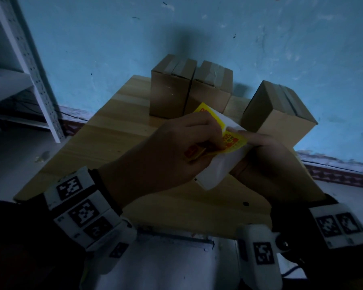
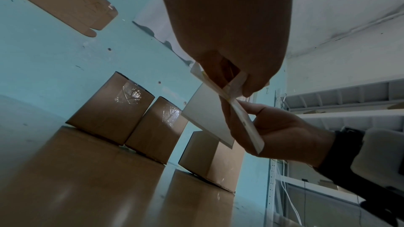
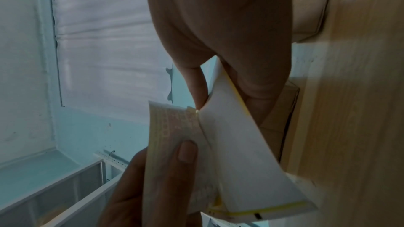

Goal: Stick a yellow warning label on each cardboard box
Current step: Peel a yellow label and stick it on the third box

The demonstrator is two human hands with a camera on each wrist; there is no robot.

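Three plain cardboard boxes stand on the wooden table point(image 1: 113, 132): two side by side at the back point(image 1: 170, 91) point(image 1: 210, 91), one to the right point(image 1: 277, 114). Above the table's middle both hands hold a yellow warning label point(image 1: 232, 140) and its white backing sheet point(image 1: 216, 170). My left hand point(image 1: 214, 132) pinches the yellow label, partly lifted from the backing. My right hand point(image 1: 245, 135) grips the backing sheet point(image 3: 240, 135) between thumb and fingers. In the right wrist view the left thumb point(image 3: 187, 151) presses on the label's pale underside point(image 3: 170, 127).
A grey metal rack point(image 1: 29, 59) stands to the left of the table. A blue wall point(image 1: 281, 49) rises right behind the boxes. In the left wrist view the boxes point(image 2: 109, 108) sit beyond the hands, with bare tabletop point(image 2: 87, 179) in front.
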